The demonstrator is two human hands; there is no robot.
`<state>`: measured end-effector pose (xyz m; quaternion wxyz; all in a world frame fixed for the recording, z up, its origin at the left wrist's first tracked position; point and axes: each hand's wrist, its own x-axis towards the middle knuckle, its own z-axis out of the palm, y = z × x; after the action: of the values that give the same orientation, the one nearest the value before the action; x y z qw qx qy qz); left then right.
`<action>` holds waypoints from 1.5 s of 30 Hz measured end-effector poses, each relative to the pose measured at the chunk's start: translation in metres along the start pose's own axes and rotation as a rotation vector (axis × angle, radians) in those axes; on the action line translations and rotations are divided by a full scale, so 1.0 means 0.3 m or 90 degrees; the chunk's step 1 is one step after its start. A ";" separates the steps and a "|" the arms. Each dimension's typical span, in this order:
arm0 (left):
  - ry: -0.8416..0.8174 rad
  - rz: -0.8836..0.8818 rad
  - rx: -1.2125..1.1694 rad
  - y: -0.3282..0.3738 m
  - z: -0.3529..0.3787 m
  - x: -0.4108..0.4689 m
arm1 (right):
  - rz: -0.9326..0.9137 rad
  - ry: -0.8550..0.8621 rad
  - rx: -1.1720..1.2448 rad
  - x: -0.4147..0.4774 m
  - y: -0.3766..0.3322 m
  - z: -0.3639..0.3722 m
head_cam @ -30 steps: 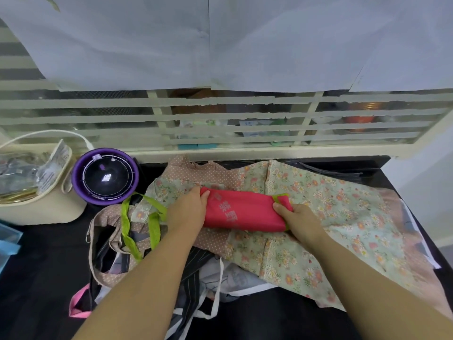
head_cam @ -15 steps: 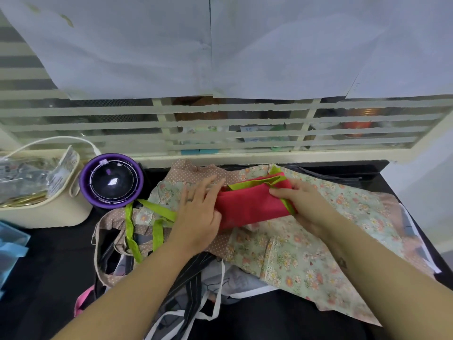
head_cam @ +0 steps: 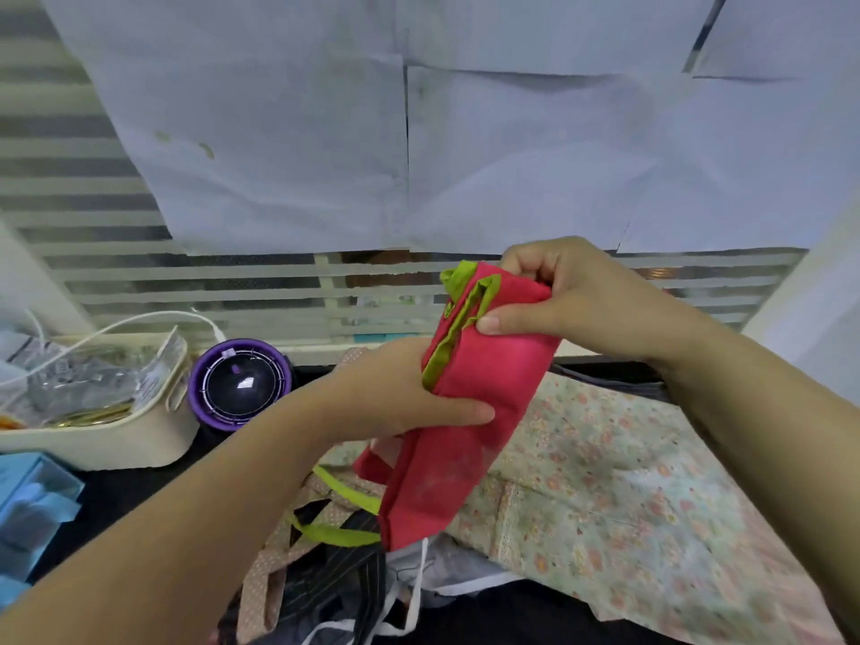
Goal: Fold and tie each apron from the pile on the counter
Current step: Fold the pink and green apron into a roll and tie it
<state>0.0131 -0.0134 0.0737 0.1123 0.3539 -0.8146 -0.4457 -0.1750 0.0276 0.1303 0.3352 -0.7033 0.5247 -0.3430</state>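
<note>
Both the left hand and right hand grip the folded red apron above the pile

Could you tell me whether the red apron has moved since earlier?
Yes: the red apron was lifted off the floral apron, its top now level with the window slats.

red apron with lime-green trim, pale green floral apron, purple-rimmed black bowl, cream basket

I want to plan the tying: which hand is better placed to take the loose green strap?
Probably the left hand: the green strap trails just below it, while the right hand pinches the top of the red apron, farther away.
</note>
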 end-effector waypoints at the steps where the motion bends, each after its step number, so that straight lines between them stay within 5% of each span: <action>1: 0.014 0.006 -0.031 0.006 -0.001 0.001 | -0.007 0.029 -0.013 0.013 -0.008 0.003; 7: 0.210 -0.018 -0.219 -0.025 0.010 0.015 | 0.034 0.194 0.229 0.043 0.028 0.086; 13: 0.308 -0.074 -0.581 -0.027 0.012 0.035 | 0.207 0.055 0.387 -0.053 0.141 0.226; 21: 0.202 -0.021 -0.449 -0.010 0.032 0.037 | 0.164 -0.013 0.277 -0.041 0.134 0.133; 25: 0.198 0.040 -0.322 -0.004 0.022 0.035 | 0.144 0.026 0.308 -0.047 0.136 0.132; 33: 0.097 0.016 -0.364 -0.040 0.027 0.042 | 0.176 0.120 0.325 -0.033 0.155 0.162; 40: 0.362 0.050 -0.475 -0.064 0.035 0.087 | 0.230 -0.026 0.553 -0.065 0.132 0.214; 45: 0.509 0.014 -0.514 -0.093 0.020 0.112 | 0.249 0.099 0.500 -0.109 0.180 0.256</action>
<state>-0.0010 -0.0421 0.0434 0.5431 0.4159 -0.4769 -0.5519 -0.1454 0.0557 0.0396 0.5953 -0.3821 0.5014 -0.4982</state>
